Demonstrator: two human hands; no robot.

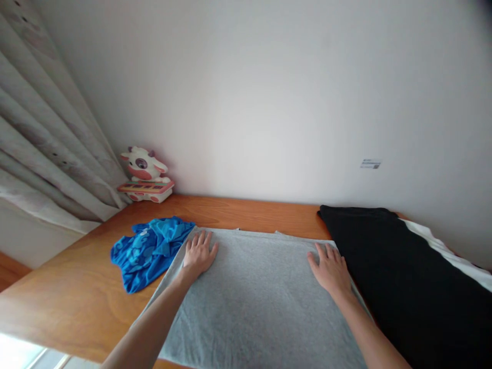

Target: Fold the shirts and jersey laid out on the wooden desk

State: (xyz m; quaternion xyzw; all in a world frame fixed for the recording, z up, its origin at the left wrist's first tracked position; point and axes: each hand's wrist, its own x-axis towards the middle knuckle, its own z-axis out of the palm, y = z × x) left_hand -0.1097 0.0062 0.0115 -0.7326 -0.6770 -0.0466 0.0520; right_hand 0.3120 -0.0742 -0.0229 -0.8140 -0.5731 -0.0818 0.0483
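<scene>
A grey cloth lies spread out on the wooden table, its far edge running nearly straight from side to side. My left hand rests palm down on its far left corner area, fingers spread. On the far right part of the same cloth lies my right hand, also flat with the fingers apart. Neither hand grips anything. A crumpled blue garment sits just left of the grey cloth, touching or nearly touching its edge. Along the right side lies a black cloth, close beside the grey one.
The wooden table meets a pale wall behind. A toy cow with a keyboard stands at the back left, near a hanging curtain. White fabric shows beyond the black cloth. A small label is on the wall.
</scene>
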